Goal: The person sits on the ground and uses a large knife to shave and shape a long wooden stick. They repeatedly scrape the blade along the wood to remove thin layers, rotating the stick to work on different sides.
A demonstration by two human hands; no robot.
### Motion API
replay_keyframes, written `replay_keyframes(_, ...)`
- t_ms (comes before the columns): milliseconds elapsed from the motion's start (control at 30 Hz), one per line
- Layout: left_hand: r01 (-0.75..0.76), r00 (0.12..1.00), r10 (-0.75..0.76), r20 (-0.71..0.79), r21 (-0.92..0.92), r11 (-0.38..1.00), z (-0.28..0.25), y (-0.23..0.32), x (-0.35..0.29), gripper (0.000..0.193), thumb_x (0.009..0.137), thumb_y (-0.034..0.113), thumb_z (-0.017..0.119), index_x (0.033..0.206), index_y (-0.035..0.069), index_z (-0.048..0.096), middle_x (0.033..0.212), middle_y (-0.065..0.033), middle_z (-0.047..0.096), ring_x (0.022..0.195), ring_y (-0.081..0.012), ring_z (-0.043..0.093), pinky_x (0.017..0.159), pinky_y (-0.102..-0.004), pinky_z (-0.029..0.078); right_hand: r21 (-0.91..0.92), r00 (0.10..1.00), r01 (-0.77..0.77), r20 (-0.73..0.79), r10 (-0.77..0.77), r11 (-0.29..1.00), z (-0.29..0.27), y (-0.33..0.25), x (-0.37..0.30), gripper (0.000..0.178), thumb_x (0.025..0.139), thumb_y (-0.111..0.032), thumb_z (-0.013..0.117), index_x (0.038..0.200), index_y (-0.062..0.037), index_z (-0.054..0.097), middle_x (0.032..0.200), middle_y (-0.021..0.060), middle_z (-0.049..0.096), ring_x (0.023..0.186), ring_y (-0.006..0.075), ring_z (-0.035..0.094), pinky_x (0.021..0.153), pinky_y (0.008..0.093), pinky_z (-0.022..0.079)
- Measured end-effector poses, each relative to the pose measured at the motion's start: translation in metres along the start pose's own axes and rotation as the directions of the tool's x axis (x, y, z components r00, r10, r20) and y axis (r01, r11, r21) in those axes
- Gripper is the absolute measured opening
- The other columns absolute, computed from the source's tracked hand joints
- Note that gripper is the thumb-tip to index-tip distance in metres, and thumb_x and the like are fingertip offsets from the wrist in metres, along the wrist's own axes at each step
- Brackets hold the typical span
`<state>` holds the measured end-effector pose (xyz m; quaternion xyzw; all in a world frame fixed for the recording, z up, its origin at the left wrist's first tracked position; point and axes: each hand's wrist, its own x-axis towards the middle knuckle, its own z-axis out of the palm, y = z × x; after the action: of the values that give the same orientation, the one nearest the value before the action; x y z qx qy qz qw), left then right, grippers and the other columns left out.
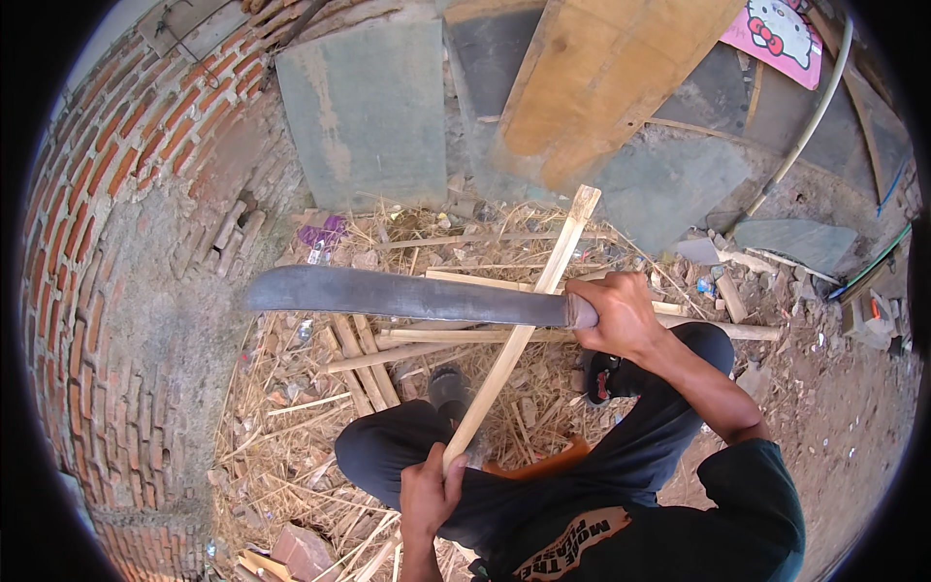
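The stick [503, 373], slanted seven to one o'clock, is grasped low by the left hand [430, 493]; across it, toward nine, a machete [398, 295] is clenched in the right hand [621, 312], nearer the crossing.

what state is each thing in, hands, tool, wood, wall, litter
Right hand: closed on the machete's handle
Machete: unsheathed, blade pointing left
Left hand: closed around the wooden strip
Wooden strip: held slanting, in one piece
Loose sticks: scattered on the ground
Brick wall: partly mortar-covered
Purple wrapper: crumpled
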<state>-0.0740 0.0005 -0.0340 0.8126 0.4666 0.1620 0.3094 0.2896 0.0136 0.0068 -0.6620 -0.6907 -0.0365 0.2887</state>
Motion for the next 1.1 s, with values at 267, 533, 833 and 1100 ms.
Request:
replay_keyframes(267, 0.046, 0.997, -0.044, 0.055, -0.024, 0.999, -0.002, -0.011, -0.009, 0.027, 0.100, 0.026, 0.066, 0.093, 0.001, 0.060, 0.059, -0.0206, 0.059, 0.057, -0.0427, 0.064, 0.051, -0.0488, 0.046, -0.008, 0.988, -0.142, -0.070, 0.141, 0.990, 0.004, 0.033, 0.002, 0.021, 0.069, -0.014, 0.067, 0.089, -0.0076, 0.072, 0.064, 0.0171, 0.065, 0.060, 0.0383, 0.066, 0.059, 0.0473, 0.054)
replay_keyframes(533, 0.035, 0.996, -0.033, 0.083, -0.032, 0.999, -0.010, -0.025, -0.031, 0.026, 0.100, 0.025, 0.066, 0.090, 0.001, 0.060, 0.058, -0.0200, 0.056, 0.056, -0.0430, 0.063, 0.051, -0.0470, 0.045, 0.047, 0.937, -0.342, -0.055, 0.344, 0.939, -0.011, 0.076, 0.006, 0.014, 0.076, -0.015, 0.067, 0.084, -0.0031, 0.070, 0.070, 0.0223, 0.065, 0.069, 0.0424, 0.066, 0.066, 0.0475, 0.052)
replay_keyframes(833, 0.153, 0.976, -0.110, 0.189, -0.228, 0.962, -0.023, -0.008, -0.016, 0.038, 0.108, 0.029, 0.052, 0.085, 0.000, 0.060, 0.054, -0.0109, 0.049, 0.046, -0.0251, 0.049, 0.050, -0.0381, 0.040, 0.271, 0.836, -0.514, -0.054, 0.546, 0.814, -0.005, 0.065, -0.014, 0.017, 0.082, -0.015, 0.068, 0.085, 0.0016, 0.071, 0.066, 0.0227, 0.063, 0.059, 0.0370, 0.062, 0.063, 0.0424, 0.050)
replay_keyframes(1100, 0.139, 0.947, 0.006, 0.322, -0.426, 0.894, -0.007, -0.005, -0.002, 0.052, 0.114, 0.038, 0.036, 0.082, 0.001, 0.055, 0.059, -0.0066, 0.048, 0.053, -0.0136, 0.047, 0.052, -0.0322, 0.038, 0.307, 0.953, -0.266, -0.055, 0.296, 0.914, -0.008, 0.030, -0.020, 0.015, 0.076, -0.011, 0.069, 0.087, -0.0006, 0.070, 0.067, 0.0194, 0.066, 0.059, 0.0364, 0.067, 0.059, 0.0422, 0.051)
